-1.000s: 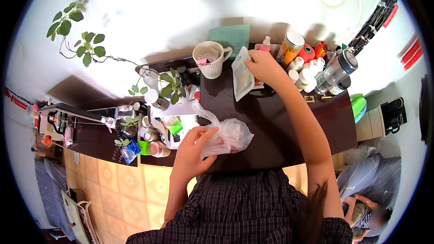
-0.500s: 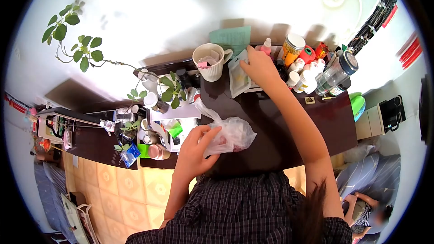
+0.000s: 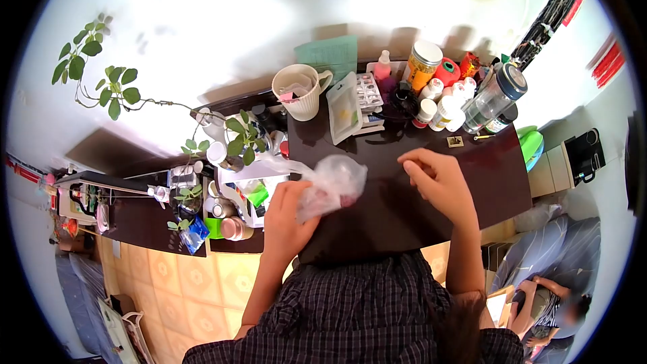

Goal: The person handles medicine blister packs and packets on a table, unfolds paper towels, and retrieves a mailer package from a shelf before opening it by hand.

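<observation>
Right grip [image 3: 438, 185] has left the packet [image 3: 346, 111], half-open, empty; left grip [image 3: 288, 219], nearly closed, holds bag [image 3: 333, 185], whose slack film may slip.

bright, washed-out wall [image 3: 397, 0] with soft shadows; fisheye-bent edges, black corners.

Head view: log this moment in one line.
left hand: gripping plastic bag | right hand: nothing visible in it, over dark desk | flat pouch: between ribbed mug and blister pack
</observation>
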The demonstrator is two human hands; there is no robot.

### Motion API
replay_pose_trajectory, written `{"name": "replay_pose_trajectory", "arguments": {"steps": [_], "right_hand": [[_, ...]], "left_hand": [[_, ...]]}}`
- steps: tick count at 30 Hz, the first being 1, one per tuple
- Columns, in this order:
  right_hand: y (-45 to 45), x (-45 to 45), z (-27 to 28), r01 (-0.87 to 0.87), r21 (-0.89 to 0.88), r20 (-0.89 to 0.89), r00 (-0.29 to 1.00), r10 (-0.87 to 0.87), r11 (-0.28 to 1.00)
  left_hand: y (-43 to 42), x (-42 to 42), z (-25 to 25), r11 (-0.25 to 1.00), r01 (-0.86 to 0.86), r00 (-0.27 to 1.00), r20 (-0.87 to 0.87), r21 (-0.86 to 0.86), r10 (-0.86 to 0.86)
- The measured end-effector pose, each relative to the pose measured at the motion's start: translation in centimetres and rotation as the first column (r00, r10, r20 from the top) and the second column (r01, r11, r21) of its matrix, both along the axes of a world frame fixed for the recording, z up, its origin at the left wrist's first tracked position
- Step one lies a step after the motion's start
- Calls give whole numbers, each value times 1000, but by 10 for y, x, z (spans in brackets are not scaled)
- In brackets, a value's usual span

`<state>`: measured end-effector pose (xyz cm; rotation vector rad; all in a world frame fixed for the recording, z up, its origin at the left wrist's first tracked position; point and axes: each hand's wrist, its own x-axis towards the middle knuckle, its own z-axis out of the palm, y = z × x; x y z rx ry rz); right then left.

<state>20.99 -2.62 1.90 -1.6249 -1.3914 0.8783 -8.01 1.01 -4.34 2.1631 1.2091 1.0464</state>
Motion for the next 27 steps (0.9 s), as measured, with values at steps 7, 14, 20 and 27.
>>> {"name": "replay_pose_trajectory", "arguments": {"steps": [7, 14, 20, 27], "right_hand": [[-30, 10, -42, 83, -102, -90, 992, -93, 991], [-43, 11, -69, 142, -21, -93, 985, -144, 990], [-43, 14, -90, 175, 56, -128, 978, -167, 983], [-43, 13, -89, 197, 102, -107, 977, -186, 975]], "left_hand": [[16, 28, 5, 958, -278, 960, 38, 67, 276], [42, 51, 3, 966, -231, 973, 17, 118, 230], [58, 64, -1, 980, -117, 992, -19, 159, 121], [42, 53, 7, 989, -42, 995, -83, 141, 54]]}}
